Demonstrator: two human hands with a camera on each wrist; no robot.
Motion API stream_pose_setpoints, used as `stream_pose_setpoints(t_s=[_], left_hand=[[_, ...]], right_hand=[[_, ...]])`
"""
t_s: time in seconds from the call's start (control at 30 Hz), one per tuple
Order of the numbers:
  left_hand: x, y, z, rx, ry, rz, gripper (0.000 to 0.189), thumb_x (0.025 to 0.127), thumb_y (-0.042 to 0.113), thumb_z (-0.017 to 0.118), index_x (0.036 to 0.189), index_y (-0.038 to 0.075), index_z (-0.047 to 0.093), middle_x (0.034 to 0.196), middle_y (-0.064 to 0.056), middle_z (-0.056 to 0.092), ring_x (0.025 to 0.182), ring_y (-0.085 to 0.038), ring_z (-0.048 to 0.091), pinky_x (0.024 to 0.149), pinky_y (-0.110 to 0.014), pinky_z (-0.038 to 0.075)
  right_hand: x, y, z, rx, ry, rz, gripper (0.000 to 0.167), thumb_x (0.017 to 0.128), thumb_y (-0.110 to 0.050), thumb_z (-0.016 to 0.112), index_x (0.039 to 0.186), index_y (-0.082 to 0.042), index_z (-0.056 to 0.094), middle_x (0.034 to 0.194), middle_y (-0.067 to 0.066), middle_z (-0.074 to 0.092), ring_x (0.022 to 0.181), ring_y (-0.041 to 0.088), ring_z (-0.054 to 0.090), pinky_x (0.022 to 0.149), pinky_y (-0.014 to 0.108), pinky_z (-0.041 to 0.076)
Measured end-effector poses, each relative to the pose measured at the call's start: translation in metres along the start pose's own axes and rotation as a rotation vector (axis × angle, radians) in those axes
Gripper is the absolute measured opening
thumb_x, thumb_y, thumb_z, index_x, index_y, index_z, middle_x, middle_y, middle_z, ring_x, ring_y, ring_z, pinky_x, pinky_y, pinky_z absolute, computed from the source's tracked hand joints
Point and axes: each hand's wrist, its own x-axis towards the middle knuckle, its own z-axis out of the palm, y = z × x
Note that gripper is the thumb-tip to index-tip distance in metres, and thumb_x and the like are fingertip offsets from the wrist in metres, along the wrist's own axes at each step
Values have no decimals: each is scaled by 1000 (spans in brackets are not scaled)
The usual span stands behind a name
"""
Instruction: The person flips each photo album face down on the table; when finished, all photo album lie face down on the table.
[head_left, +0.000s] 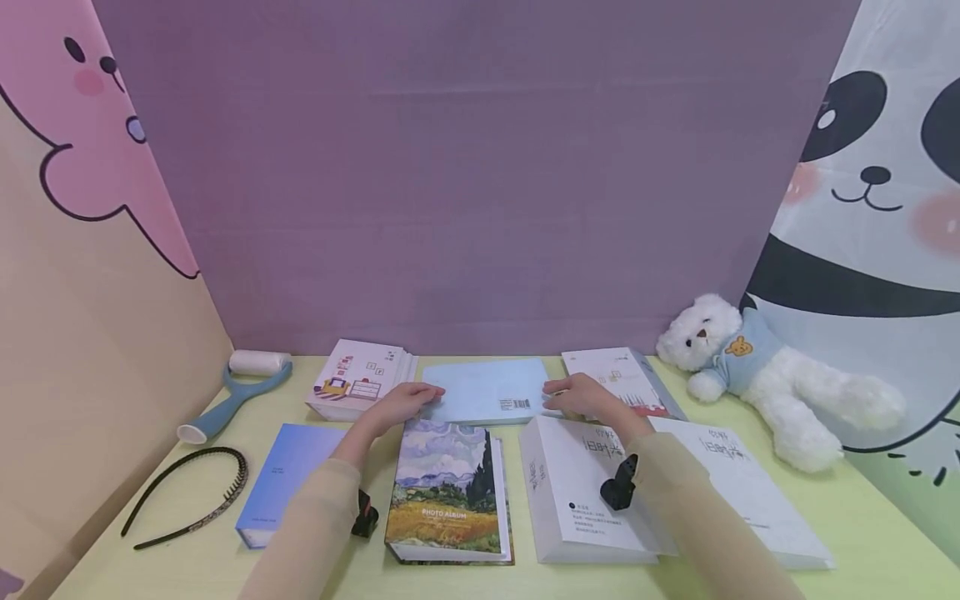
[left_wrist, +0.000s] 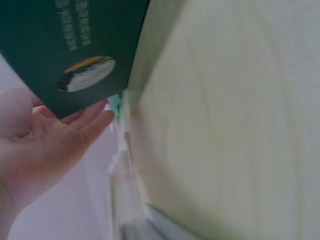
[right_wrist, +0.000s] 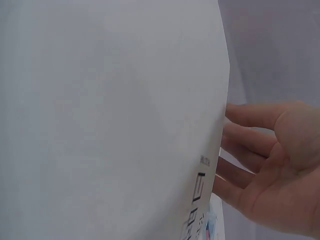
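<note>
A light blue album with a barcode near its front right corner lies in the middle of the back row. At its left end is my left hand, fingertips touching the edge. My right hand touches the opposite end, fingers slightly bent. The left wrist view has the left hand with fingers extended behind the corner of a dark green cover. In the right wrist view a white album hides the tips of the right hand.
Nearer me lie a blue album, a painted-landscape photo album and white albums. Illustrated albums flank the back row. A lint roller and headband lie left; a white teddy bear leans right.
</note>
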Motion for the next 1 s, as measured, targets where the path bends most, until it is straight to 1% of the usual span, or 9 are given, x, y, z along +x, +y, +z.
stream_pose_setpoints(t_s=[0.1, 0.17, 0.3, 0.4, 0.5, 0.6, 0.73, 0.87, 1.0], left_hand=[[-6, 5, -1, 57, 23, -7, 36, 102, 23, 40, 129, 5, 56, 130, -15, 57, 125, -30, 49, 103, -48, 40], [-9, 8, -1, 93, 25, -8, 36, 102, 22, 40, 127, 4, 57, 127, -16, 58, 123, -30, 51, 102, -47, 40], [-12, 10, -2, 155, -8, -15, 36, 102, 22, 39, 127, 3, 58, 128, -16, 58, 123, -31, 50, 104, -46, 39], [-13, 8, -3, 178, -43, -30, 37, 102, 22, 38, 128, 3, 57, 132, -15, 56, 127, -31, 47, 106, -46, 37], [-13, 5, -4, 161, -68, -40, 38, 102, 23, 38, 130, 4, 55, 134, -14, 54, 129, -31, 45, 108, -46, 35], [-11, 3, -5, 137, -85, -38, 39, 103, 24, 37, 132, 4, 54, 136, -15, 52, 130, -31, 44, 108, -45, 35], [-9, 1, -5, 122, -88, -42, 39, 102, 24, 37, 132, 4, 53, 137, -15, 51, 130, -31, 43, 108, -46, 35], [-8, 0, -6, 110, -91, -42, 40, 103, 24, 37, 134, 3, 51, 140, -16, 48, 133, -32, 40, 109, -46, 33], [-7, -1, -7, 105, -105, -30, 41, 103, 24, 36, 136, 3, 48, 143, -16, 44, 136, -32, 35, 111, -46, 30]], right_hand=[[-2, -3, 0, -17, -23, -24, 46, 92, -27, 58, 133, -8, 54, 142, 15, 45, 134, 35, 37, 108, 49, 34], [-3, -4, -1, -24, -34, -30, 46, 93, -28, 57, 133, -7, 53, 142, 15, 46, 134, 35, 37, 108, 49, 33], [-2, -4, -1, -37, -46, -35, 45, 94, -27, 56, 134, -6, 52, 142, 15, 46, 135, 35, 35, 109, 49, 31], [-1, -3, -1, -31, -54, -45, 44, 94, -25, 55, 133, -5, 53, 143, 14, 45, 136, 35, 33, 109, 49, 31], [0, -1, 0, -19, -66, -54, 44, 94, -23, 55, 133, -3, 52, 144, 13, 43, 136, 36, 32, 110, 49, 31], [0, -1, -1, -37, -75, -63, 45, 94, -23, 55, 133, -1, 52, 146, 13, 41, 137, 36, 31, 110, 49, 30], [0, -1, 0, -57, -85, -59, 47, 93, -25, 56, 134, -2, 50, 147, 12, 39, 139, 36, 28, 111, 49, 28], [-3, -5, 0, -51, -89, -53, 48, 93, -24, 56, 135, -1, 49, 149, 12, 36, 139, 37, 26, 112, 49, 27], [-5, -8, 0, -80, -87, -75, 49, 92, -22, 56, 136, -1, 48, 149, 13, 35, 139, 37, 26, 112, 49, 27]])
